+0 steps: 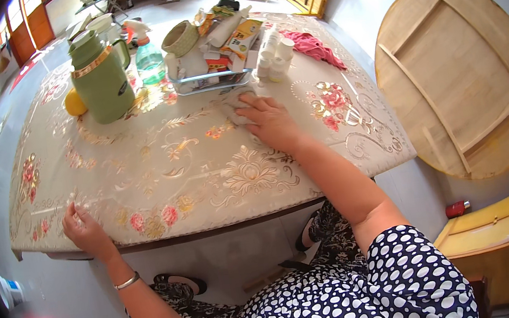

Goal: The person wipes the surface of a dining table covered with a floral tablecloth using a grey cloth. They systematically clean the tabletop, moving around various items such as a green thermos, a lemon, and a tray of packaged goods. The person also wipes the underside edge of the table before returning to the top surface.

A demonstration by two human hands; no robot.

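Note:
A patterned beige tablecloth (208,194) with flowers covers the table in front of me. My right hand (269,121) reaches across it, palm down, pressing a greyish cloth (233,107) against the surface; its fingers partly cover the cloth. This hand is just in front of a clear tray (213,87) packed with small packages and a woven basket (181,39). At the table's near left edge, my left hand (86,232) rests with loosely bent fingers apart and nothing visible in them. A bracelet circles that wrist.
Farther back on the table stand a green thermos jug (102,82), a yellow round object (75,103), a spray bottle (150,62), white bottles (280,59) and a crumpled pink cloth (315,47). A round wooden board (459,80) leans at the right above a yellow cabinet (488,228).

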